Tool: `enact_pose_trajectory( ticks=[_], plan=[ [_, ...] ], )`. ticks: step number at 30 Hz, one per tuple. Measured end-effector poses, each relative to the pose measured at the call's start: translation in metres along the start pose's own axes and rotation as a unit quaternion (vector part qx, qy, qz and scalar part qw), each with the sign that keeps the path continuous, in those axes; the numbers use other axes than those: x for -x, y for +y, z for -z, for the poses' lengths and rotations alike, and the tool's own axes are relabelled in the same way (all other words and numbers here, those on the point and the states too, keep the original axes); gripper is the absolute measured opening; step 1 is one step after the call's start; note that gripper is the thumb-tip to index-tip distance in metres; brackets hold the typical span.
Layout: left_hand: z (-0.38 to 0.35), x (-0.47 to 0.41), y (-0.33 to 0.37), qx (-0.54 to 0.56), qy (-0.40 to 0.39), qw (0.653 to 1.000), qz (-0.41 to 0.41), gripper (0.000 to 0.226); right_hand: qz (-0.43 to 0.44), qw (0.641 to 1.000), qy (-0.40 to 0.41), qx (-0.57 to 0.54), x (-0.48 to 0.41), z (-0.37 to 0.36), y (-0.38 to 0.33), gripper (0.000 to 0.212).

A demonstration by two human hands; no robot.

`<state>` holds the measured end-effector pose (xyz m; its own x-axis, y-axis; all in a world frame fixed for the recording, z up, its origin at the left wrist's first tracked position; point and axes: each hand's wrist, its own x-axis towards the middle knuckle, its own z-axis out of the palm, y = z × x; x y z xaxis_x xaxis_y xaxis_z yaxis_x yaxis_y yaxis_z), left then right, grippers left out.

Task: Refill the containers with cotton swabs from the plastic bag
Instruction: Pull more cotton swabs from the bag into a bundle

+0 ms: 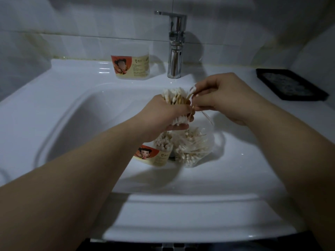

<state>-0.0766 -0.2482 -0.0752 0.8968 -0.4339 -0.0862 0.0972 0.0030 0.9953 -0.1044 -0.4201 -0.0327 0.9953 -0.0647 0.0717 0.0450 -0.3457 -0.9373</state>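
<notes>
My left hand (163,113) grips a thick bundle of wooden-stemmed cotton swabs (175,98) above the sink basin. My right hand (223,98) pinches a few swabs at the bundle's right side. Below the hands, inside the basin, a clear plastic bag (195,147) holds many loose swabs. Beside it on the left stands a clear labelled container (155,156), partly filled with upright swabs and partly hidden by my left wrist. A second labelled container (131,67) stands on the sink's back ledge, left of the tap; I cannot tell what it holds.
The white sink (72,113) fills the view. A chrome tap (175,46) rises at the back centre. A black tray (290,86) lies on the ledge at the right. White tiled walls close in behind.
</notes>
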Motion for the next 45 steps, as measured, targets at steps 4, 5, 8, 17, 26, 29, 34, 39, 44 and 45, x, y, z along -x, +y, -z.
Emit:
enact_pose_trajectory(
  ticks=[4,5,8,17,26,29,34,39,44,45],
  plan=[
    [0.002,0.0,0.002,0.01,-0.021,1.0,0.011,0.024,-0.004,0.999,0.027,-0.031,-0.003,-0.002,0.001,0.023],
    [0.002,0.0,0.003,0.009,-0.022,1.0,0.014,0.023,-0.004,0.999,0.035,-0.034,-0.004,-0.002,0.002,0.023],
    [0.001,0.0,0.002,0.006,-0.012,0.999,0.03,0.021,0.006,0.999,0.04,-0.006,-0.003,-0.002,0.002,0.024],
    [0.003,-0.001,0.003,0.02,0.026,0.997,0.066,0.024,0.031,0.997,0.048,0.044,-0.001,0.002,0.001,0.029],
    [0.002,0.001,0.006,0.014,-0.02,0.996,0.085,0.016,0.064,0.987,0.125,-0.073,-0.006,0.001,0.001,0.013],
    [0.002,0.001,0.003,0.01,-0.016,0.996,0.083,0.012,0.064,0.981,0.156,-0.095,-0.01,0.007,0.002,0.012],
    [0.004,0.0,0.005,0.103,-0.007,0.991,0.087,0.013,0.058,0.987,0.135,-0.061,-0.01,0.008,0.003,0.005],
    [0.004,0.0,0.006,0.117,-0.053,0.988,0.085,0.02,0.061,0.994,0.087,0.036,-0.004,-0.003,0.006,0.003],
    [0.005,-0.001,0.004,0.095,-0.053,0.989,0.096,0.012,0.067,0.992,0.062,0.084,-0.004,-0.004,0.005,0.001],
    [0.005,-0.001,0.004,0.093,-0.055,0.989,0.097,0.014,0.069,0.991,0.055,0.099,-0.004,-0.003,0.005,0.005]
  ],
)
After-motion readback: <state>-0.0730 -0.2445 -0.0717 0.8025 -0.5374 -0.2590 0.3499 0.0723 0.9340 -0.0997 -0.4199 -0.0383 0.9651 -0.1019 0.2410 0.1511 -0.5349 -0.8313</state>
